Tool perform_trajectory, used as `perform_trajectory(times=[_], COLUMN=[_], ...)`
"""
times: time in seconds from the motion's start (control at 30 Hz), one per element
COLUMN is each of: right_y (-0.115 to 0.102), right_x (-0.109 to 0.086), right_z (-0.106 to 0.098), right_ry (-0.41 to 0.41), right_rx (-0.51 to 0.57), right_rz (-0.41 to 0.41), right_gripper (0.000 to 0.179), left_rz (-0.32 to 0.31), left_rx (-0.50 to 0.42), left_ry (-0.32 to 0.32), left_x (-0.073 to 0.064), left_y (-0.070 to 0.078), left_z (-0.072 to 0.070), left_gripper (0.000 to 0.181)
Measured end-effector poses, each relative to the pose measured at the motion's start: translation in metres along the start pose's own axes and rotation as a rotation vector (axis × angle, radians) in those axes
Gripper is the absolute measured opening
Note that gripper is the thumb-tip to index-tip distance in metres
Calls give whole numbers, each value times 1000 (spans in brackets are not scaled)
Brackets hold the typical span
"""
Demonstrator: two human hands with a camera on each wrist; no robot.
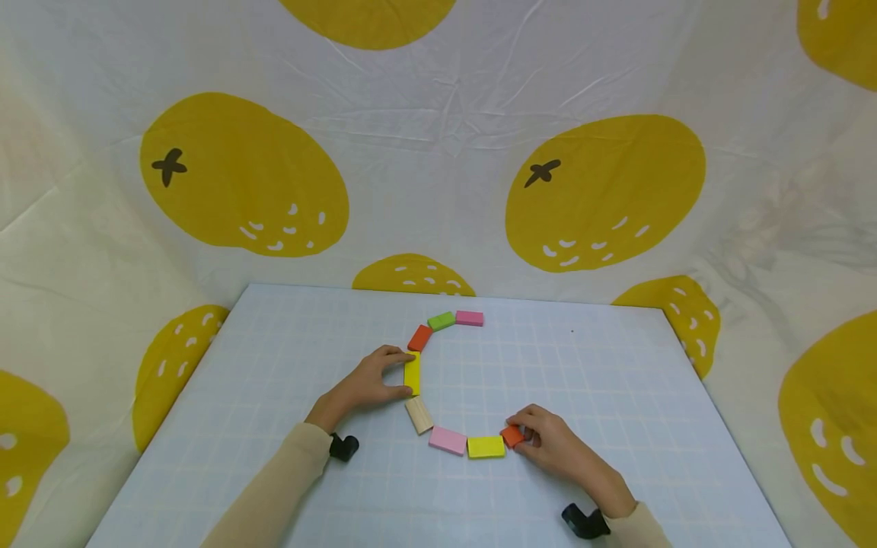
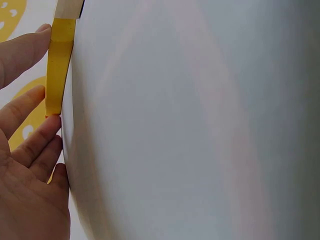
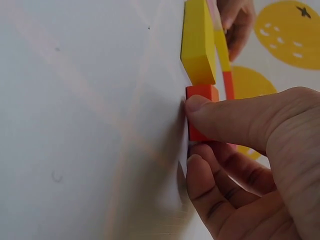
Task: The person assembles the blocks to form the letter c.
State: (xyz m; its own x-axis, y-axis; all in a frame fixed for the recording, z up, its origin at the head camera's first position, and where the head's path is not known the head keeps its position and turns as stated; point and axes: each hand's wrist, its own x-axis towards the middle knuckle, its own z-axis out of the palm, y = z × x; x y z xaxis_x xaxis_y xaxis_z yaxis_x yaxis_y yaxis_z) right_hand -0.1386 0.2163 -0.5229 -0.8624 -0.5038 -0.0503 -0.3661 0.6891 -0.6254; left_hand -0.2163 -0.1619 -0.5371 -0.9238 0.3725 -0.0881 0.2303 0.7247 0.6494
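Note:
Small blocks lie in a C-shaped row on the table. On the row's left side, my left hand [image 1: 370,382] pinches the ends of a long yellow block [image 1: 412,374] between thumb and fingers; the left wrist view shows the same yellow block [image 2: 59,70] with the other fingers loosely extended. At the row's near right end, my right hand [image 1: 556,447] grips a small orange-red block [image 1: 511,436] between thumb and fingertips. This orange-red block [image 3: 200,129], partly hidden by the thumb in the right wrist view, sits close against the end of another yellow block [image 1: 486,447].
A plain wooden block [image 1: 419,416] and a pink block [image 1: 448,441] join the curve between the hands. Beyond the left hand come a red block [image 1: 420,338], a green block [image 1: 441,320] and a second pink block [image 1: 470,318]. Patterned cloth [image 1: 425,190] hangs behind the table [image 1: 603,365].

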Motion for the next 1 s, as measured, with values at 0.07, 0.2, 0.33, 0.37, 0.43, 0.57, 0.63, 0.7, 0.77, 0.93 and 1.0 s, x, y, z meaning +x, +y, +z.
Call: perform_trajectory(times=[0.07, 0.2, 0.33, 0.37, 0.43, 0.57, 0.63, 0.7, 0.77, 0.93, 1.0], right_y=[1, 1, 0, -1, -2, -3, -3, -3, -2, -1, -1], right_x=[1, 3, 3, 2, 2, 0, -1, -2, -3, -6, -6], right_z=[0, 1, 0, 0, 0, -1, -1, -1, -1, -1, -1], right_ry=[0, 2, -7, -11, -17, -22, -20, -18, -17, -8, -6], right_rx=[-5, -9, -11, -12, -10, -11, -11, -13, -12, -8, -6], right_rz=[-3, -10, -6, -5, -5, -4, -2, -3, -9, -33, -40], right_gripper=[34, 34, 34, 34, 34, 33, 32, 31, 31, 31, 32], left_rz=[-3, -5, -1, 0, 0, -5, -8, -8, -8, -5, -7], left_rx=[3, 5, 3, 2, 6, 6, 6, 2, 1, 2, 4], left_ry=[-3, -3, 1, 2, 3, 5, 3, 1, -2, -1, -2], left_x=[0, 0, 0, 0, 0, 0, 0, 0, 0, 0, 0], left_y=[0, 0, 0, 0, 0, -1, 0, -1, -1, -1, 0], left_z=[0, 0, 0, 0, 0, 0, 0, 0, 0, 0, -1], left_gripper=[64, 64, 64, 64, 65, 64, 64, 64, 64, 64, 64])
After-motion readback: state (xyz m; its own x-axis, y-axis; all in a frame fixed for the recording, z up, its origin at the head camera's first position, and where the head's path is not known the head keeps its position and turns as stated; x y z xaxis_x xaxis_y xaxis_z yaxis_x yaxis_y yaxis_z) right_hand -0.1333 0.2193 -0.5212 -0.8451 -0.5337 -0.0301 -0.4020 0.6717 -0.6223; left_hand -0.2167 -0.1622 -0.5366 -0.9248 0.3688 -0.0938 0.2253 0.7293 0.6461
